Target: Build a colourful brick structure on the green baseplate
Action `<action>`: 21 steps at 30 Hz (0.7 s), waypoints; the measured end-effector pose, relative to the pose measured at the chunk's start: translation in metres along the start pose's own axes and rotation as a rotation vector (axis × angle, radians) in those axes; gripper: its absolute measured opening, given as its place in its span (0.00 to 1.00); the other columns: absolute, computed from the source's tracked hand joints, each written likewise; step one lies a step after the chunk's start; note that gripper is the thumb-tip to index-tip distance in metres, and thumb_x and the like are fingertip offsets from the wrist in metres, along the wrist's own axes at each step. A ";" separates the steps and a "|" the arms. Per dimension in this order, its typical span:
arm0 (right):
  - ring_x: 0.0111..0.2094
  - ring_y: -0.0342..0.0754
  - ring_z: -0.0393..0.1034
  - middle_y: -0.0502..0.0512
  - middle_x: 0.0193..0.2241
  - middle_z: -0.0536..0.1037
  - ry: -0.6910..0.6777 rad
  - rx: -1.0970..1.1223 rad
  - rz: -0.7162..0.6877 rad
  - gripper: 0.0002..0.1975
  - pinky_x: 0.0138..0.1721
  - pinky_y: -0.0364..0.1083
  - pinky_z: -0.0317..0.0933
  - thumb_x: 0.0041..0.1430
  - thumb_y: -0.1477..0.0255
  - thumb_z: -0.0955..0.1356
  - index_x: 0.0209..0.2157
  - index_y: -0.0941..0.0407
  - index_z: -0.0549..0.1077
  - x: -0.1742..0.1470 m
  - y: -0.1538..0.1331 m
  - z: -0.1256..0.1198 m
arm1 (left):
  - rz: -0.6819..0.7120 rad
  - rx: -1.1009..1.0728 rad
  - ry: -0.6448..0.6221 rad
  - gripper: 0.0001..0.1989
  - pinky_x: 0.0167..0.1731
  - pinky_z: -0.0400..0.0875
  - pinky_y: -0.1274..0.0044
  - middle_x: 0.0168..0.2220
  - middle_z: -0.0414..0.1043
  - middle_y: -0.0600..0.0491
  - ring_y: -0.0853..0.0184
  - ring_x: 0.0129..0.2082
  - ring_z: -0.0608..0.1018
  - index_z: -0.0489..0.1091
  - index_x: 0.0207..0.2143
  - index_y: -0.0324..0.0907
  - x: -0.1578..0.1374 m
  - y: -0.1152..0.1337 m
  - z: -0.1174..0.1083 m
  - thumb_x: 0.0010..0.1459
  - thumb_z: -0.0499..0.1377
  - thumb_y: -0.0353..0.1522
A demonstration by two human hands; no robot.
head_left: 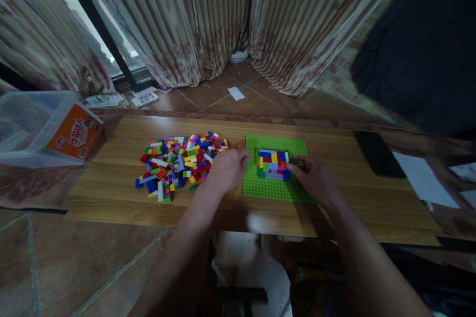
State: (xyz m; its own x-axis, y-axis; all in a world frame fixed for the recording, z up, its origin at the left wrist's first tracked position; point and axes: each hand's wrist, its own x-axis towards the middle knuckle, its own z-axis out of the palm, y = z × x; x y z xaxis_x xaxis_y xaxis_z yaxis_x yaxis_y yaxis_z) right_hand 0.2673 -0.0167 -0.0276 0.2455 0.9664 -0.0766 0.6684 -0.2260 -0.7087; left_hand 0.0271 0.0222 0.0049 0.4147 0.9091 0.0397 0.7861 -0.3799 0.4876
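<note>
A low block of coloured toy bricks stands on a green studded baseplate. My right hand is at the block's right side, thumb and forefinger apart, with fingertips at or touching its edge. Over the plate's left edge, my left hand is closed, its fingers curled together. Whatever it may hold is too small or hidden to make out. A loose pile of mixed toy bricks spreads to the left of that hand, which covers the pile's right end.
All this lies on a long wooden board. A dark flat tablet-like object and white paper are at the right. At the far left stands a clear plastic tub with an orange label. Curtains hang behind.
</note>
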 end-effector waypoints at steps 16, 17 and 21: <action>0.27 0.49 0.72 0.55 0.27 0.79 -0.006 0.071 -0.031 0.28 0.28 0.46 0.62 0.47 0.52 0.72 0.43 0.59 0.75 0.005 0.006 0.002 | 0.005 -0.025 0.005 0.11 0.40 0.70 0.76 0.35 0.78 0.48 0.64 0.37 0.78 0.76 0.36 0.40 -0.001 0.001 0.001 0.59 0.53 0.26; 0.27 0.49 0.72 0.55 0.27 0.79 -0.009 0.075 -0.034 0.28 0.28 0.46 0.62 0.48 0.52 0.72 0.42 0.59 0.76 0.005 0.007 0.003 | 0.003 -0.028 0.004 0.11 0.40 0.70 0.76 0.35 0.78 0.48 0.65 0.37 0.78 0.76 0.36 0.41 -0.001 0.001 0.001 0.59 0.53 0.26; 0.27 0.49 0.71 0.54 0.26 0.78 -0.015 0.097 -0.057 0.28 0.28 0.47 0.63 0.47 0.51 0.72 0.42 0.59 0.76 0.007 0.013 0.005 | 0.005 -0.042 0.002 0.11 0.39 0.69 0.76 0.34 0.78 0.50 0.65 0.36 0.78 0.76 0.36 0.41 0.000 0.000 0.001 0.59 0.53 0.27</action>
State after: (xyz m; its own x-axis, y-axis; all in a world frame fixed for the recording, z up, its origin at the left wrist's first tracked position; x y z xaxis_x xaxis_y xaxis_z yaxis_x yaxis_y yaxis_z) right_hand 0.2745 -0.0122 -0.0404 0.1983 0.9792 -0.0440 0.6093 -0.1583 -0.7770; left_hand 0.0277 0.0218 0.0037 0.4174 0.9077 0.0440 0.7641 -0.3768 0.5236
